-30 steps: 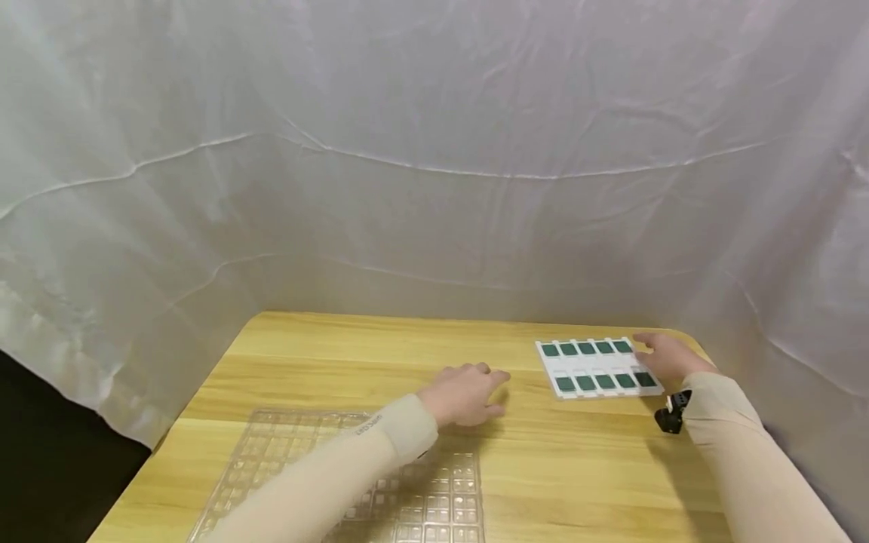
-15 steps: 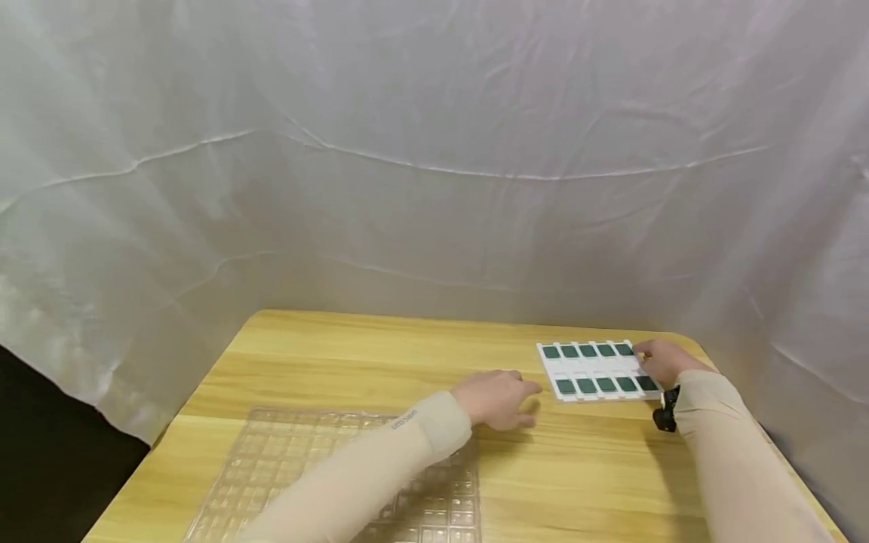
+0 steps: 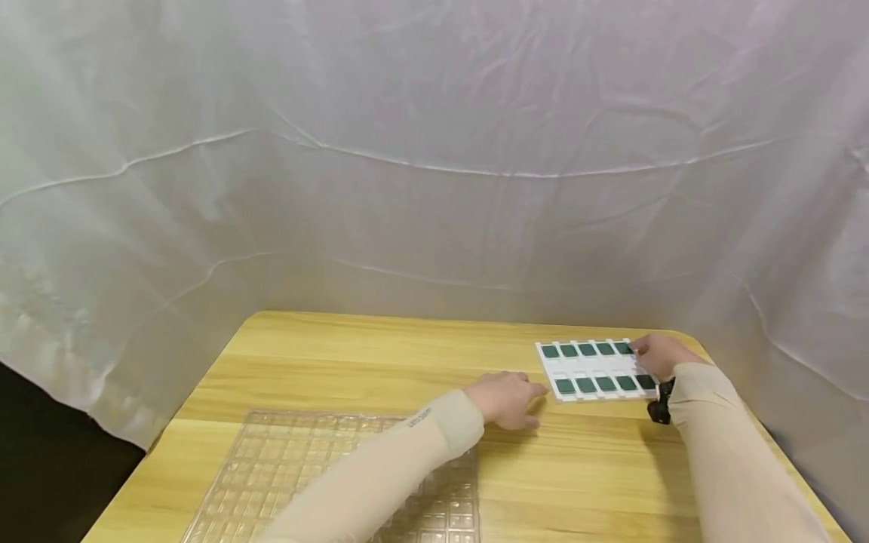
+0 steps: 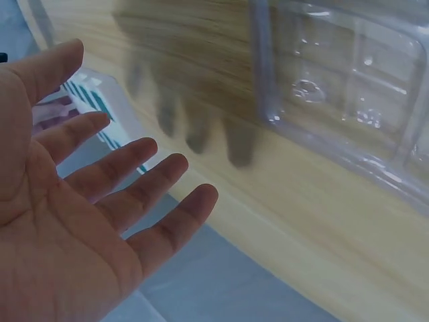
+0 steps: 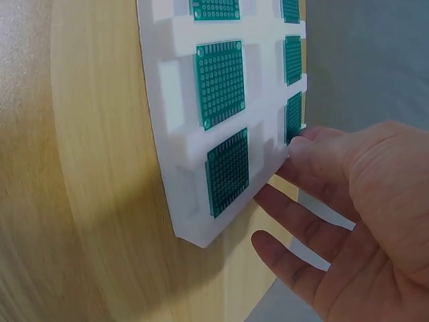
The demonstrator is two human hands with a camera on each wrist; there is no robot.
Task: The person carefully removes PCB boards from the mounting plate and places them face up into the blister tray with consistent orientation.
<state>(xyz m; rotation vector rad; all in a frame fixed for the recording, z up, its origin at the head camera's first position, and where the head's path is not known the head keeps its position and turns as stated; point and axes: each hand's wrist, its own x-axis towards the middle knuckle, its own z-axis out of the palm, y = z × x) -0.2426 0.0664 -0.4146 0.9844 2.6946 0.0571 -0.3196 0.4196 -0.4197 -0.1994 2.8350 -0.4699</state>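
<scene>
My right hand (image 3: pixel 661 354) is at the right edge of a white tray (image 3: pixel 597 366) lying at the table's back right. Its thumb touches the tray's end beside a corner board, with the index finger close behind; the other fingers spread loosely below the rim. Green perforated circuit boards (image 5: pixel 221 84) sit in two rows of slots in the tray; the corner board (image 5: pixel 293 115) lies flat, partly covered by the thumb. Just short of the tray's left front corner, my left hand (image 3: pixel 509 400) hovers low over the table, palm down, fingers spread and holding nothing.
A clear plastic tray (image 3: pixel 285 452) with many small compartments lies at the front left, partly under my left forearm. The wooden table (image 3: pixel 557 460) is enclosed by a pale hanging cloth (image 3: pixel 434 226) along the back and sides.
My left hand has moved right, closer to the white tray. My right hand has shifted slightly left, its fingertips now at the corner board. The boards and trays look unmoved.
</scene>
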